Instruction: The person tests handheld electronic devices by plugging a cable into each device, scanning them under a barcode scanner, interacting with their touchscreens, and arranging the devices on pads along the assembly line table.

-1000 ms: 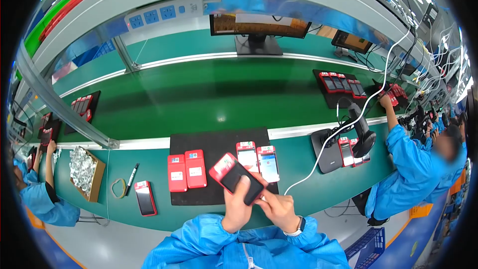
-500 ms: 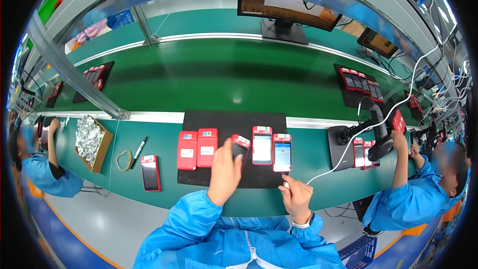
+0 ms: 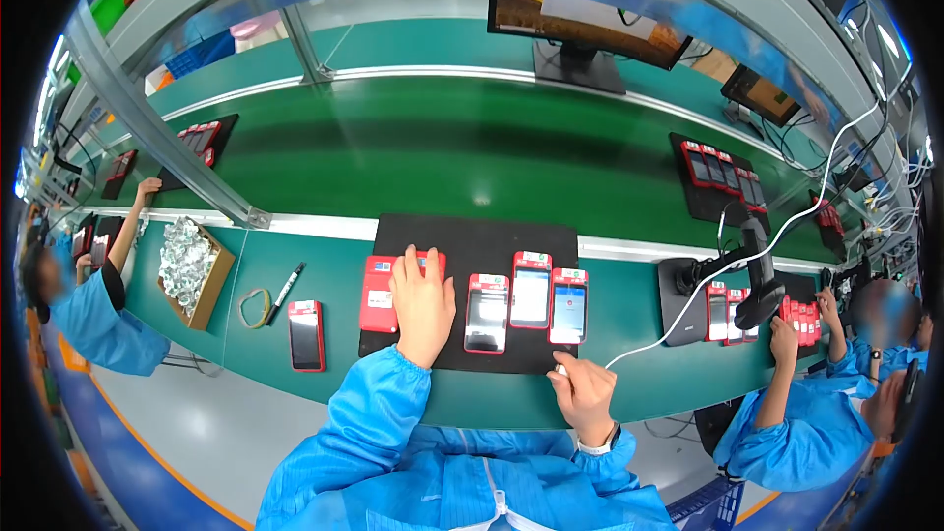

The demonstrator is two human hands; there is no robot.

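Note:
On the black mat (image 3: pixel 531 359) lie several red-cased handheld terminals. My left hand (image 3: pixel 425 310) rests, fingers spread, over a face-down terminal (image 3: pixel 440 261), covering most of it. To its left is another face-down terminal (image 3: pixel 378 310) with a white label. Right of that hand, a terminal with a dark grey screen (image 3: pixel 487 313) lies face up. Beside it are a terminal with a white screen (image 3: pixel 531 295) and one with a lit blue-and-white screen (image 3: pixel 568 310). My right hand (image 3: pixel 587 395) is closed around the end of a white cable (image 3: pixel 644 346), just below the lit terminal.
Left of the mat are a face-up terminal (image 3: pixel 306 336), a marker pen (image 3: pixel 285 292), a rubber band (image 3: pixel 255 308) and a box (image 3: pixel 218 280) of clear crumpled pieces. A scanner on a stand (image 3: pixel 757 280) stands right. Co-workers sit on both sides.
My left hand has put the dark-screened terminal down on the mat and moved left onto a face-down one. My right hand stays nearly in place. The left co-worker's arm now reaches forward.

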